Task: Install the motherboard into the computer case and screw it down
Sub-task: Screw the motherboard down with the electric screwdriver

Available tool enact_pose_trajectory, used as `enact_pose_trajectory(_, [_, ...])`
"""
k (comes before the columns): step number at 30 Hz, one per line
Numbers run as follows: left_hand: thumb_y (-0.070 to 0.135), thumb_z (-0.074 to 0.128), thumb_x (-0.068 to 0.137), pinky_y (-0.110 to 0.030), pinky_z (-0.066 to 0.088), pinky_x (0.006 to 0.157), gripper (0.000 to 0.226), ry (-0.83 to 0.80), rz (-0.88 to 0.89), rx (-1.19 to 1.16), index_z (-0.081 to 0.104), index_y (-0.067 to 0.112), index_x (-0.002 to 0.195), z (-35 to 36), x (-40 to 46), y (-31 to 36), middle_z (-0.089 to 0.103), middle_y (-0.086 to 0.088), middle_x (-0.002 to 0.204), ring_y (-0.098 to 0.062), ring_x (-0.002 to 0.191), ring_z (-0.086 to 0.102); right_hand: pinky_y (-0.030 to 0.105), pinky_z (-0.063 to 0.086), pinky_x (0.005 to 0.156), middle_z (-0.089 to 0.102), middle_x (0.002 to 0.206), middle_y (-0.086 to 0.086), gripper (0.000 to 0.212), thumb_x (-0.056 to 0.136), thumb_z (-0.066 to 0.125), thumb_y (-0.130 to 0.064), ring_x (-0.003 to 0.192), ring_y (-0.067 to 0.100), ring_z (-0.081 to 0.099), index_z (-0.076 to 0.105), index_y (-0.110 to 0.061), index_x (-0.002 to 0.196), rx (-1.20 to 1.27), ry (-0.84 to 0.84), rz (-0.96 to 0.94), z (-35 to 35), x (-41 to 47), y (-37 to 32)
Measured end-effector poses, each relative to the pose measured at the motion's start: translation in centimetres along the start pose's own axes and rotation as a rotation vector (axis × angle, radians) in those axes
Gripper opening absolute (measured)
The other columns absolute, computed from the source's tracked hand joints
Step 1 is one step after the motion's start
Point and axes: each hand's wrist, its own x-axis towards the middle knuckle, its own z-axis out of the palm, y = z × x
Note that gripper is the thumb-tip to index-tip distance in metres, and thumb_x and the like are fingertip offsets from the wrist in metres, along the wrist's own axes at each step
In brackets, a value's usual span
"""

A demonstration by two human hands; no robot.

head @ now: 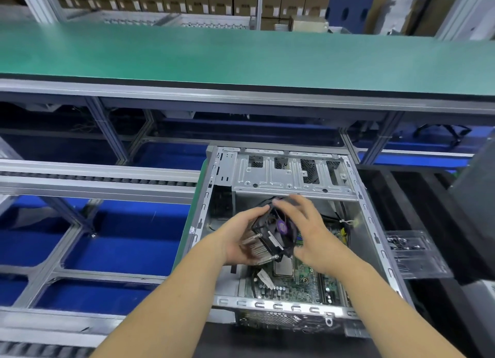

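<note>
Two hands: both meet on the cooler (pixel 270 234) above the case (pixel 281 305), tilted with fan toward the right and fins toward the left.
Board: the motherboard (pixel 300 280) lies flat on the case floor, toward its near wall; whether any screws are in cannot be told.
Socket: a bare metal CPU plate (pixel 283 268) shows just under the cooler, likely the reason the cooler is held off the board.
Left hand: left hand (pixel 242 237) cups the finned side from below, fingers curled around it, carrying the weight.
Right hand: right hand (pixel 305 229) lies over the fan face, fingers spread and only lightly bent, steadying rather than clamping.
Case contents: board, black cables (pixel 261 277) near the socket, a drive cage (pixel 292 175) at the far wall.
Outside the case: a clear tray (pixel 412 253) just to the right, contents too blurred to name; a green belt (pixel 241 57) well beyond the far wall.
</note>
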Motion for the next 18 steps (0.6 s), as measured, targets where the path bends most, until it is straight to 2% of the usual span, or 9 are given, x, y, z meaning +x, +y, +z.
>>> enact_pose_trajectory(2, [0.048, 0.082, 0.070, -0.046, 0.051, 0.098, 0.049, -0.021, 0.061, -0.036, 0.077, 0.015, 0.107, 0.1, 0.0, 0.0, 0.070, -0.010, 0.120, -0.029, 0.109, 0.068, 0.022, 0.056, 0.084, 0.029, 0.153, -0.007, 0.108, 0.087, 0.069, 0.004, 0.118, 0.019, 0.062, 0.020, -0.082, 0.131, 0.293, 0.053, 0.179, -0.1, 0.2, 0.4])
enact_pose_trajectory(3, [0.047, 0.082, 0.071, -0.045, 0.050, 0.098, 0.050, -0.013, 0.090, -0.026, 0.076, 0.016, 0.109, 0.2, -0.1, 0.0, 0.069, -0.011, 0.121, -0.030, 0.111, 0.067, 0.025, 0.059, 0.076, 0.043, 0.145, 0.002, 0.101, 0.087, 0.069, 0.002, 0.101, 0.025, 0.071, 0.028, -0.081, 0.126, 0.477, 0.046, 0.264, -0.3, 0.1, 0.4])
enact_pose_trajectory(6, [0.042, 0.081, 0.074, -0.042, 0.056, 0.083, 0.054, 0.046, 0.189, 0.005, 0.068, 0.015, 0.119, 0.4, -0.1, 0.0, 0.072, -0.012, 0.115, -0.030, 0.102, 0.070, 0.046, 0.063, 0.077, 0.054, 0.138, 0.013, 0.067, 0.093, 0.063, -0.013, 0.098, 0.042, 0.073, 0.045, -0.066, 0.129, 0.997, -0.036, 0.442, -0.5, 0.1, 0.1])
enact_pose_trajectory(8, [0.038, 0.079, 0.080, -0.041, 0.057, 0.079, 0.061, 0.106, 0.257, 0.052, 0.052, 0.017, 0.130, 0.6, 0.0, -0.1, 0.072, -0.011, 0.112, -0.028, 0.095, 0.071, 0.049, 0.063, 0.081, 0.045, 0.150, 0.008, 0.052, 0.095, 0.069, -0.043, 0.106, 0.035, 0.068, 0.041, -0.055, 0.137, 0.962, -0.063, 0.487, 0.0, 0.2, -0.1])
enact_pose_trajectory(10, [0.036, 0.078, 0.082, -0.042, 0.057, 0.080, 0.065, 0.117, 0.271, 0.097, 0.041, 0.018, 0.133, 0.9, 0.1, -0.4, 0.071, -0.011, 0.110, -0.026, 0.090, 0.071, 0.043, 0.063, 0.084, 0.036, 0.156, 0.006, 0.092, 0.071, 0.074, -0.074, 0.113, 0.020, 0.059, 0.027, -0.053, 0.147, 0.749, -0.088, 0.483, 0.9, 0.4, -0.3])
enact_pose_trajectory(12, [0.040, 0.074, 0.084, -0.041, 0.057, 0.083, 0.069, 0.080, 0.217, 0.122, 0.036, 0.019, 0.138, 1.2, 0.1, -0.5, 0.067, -0.011, 0.120, -0.025, 0.096, 0.070, 0.045, 0.059, 0.094, 0.032, 0.161, 0.002, 0.112, 0.064, 0.073, -0.080, 0.126, 0.021, 0.053, 0.017, -0.049, 0.155, 0.504, -0.066, 0.457, 1.7, 0.7, -0.6])
enact_pose_trajectory(15, [0.058, 0.056, 0.093, -0.040, 0.054, 0.089, 0.056, -0.065, 0.158, 0.136, 0.048, 0.024, 0.137, 1.0, 0.2, -0.4, 0.066, -0.009, 0.127, -0.026, 0.114, 0.066, 0.046, 0.055, 0.098, 0.039, 0.156, -0.003, 0.115, 0.057, 0.072, -0.082, 0.128, 0.020, 0.052, 0.026, -0.042, 0.154, 0.444, 0.032, 0.454, 1.3, 0.7, -0.1])
enact_pose_trajectory(16, [0.062, 0.050, 0.094, -0.039, 0.052, 0.092, 0.053, -0.045, 0.167, 0.125, 0.056, 0.024, 0.130, 0.7, 0.4, -0.3, 0.067, -0.008, 0.125, -0.026, 0.115, 0.065, 0.041, 0.053, 0.097, 0.043, 0.153, -0.003, 0.115, 0.053, 0.072, -0.084, 0.125, 0.018, 0.053, 0.031, -0.043, 0.152, 0.434, 0.062, 0.456, 0.8, 0.6, 0.3])
enact_pose_trajectory(18, [0.058, 0.051, 0.095, -0.039, 0.050, 0.096, 0.044, 0.202, 0.241, 0.134, 0.061, 0.020, 0.116, 0.1, 0.9, -0.2, 0.066, -0.008, 0.118, -0.023, 0.108, 0.064, 0.034, 0.043, 0.097, 0.046, 0.150, -0.004, 0.112, 0.052, 0.074, -0.082, 0.125, 0.015, 0.050, 0.035, -0.043, 0.150, 0.363, 0.094, 0.423, 0.0, 0.4, 1.4])
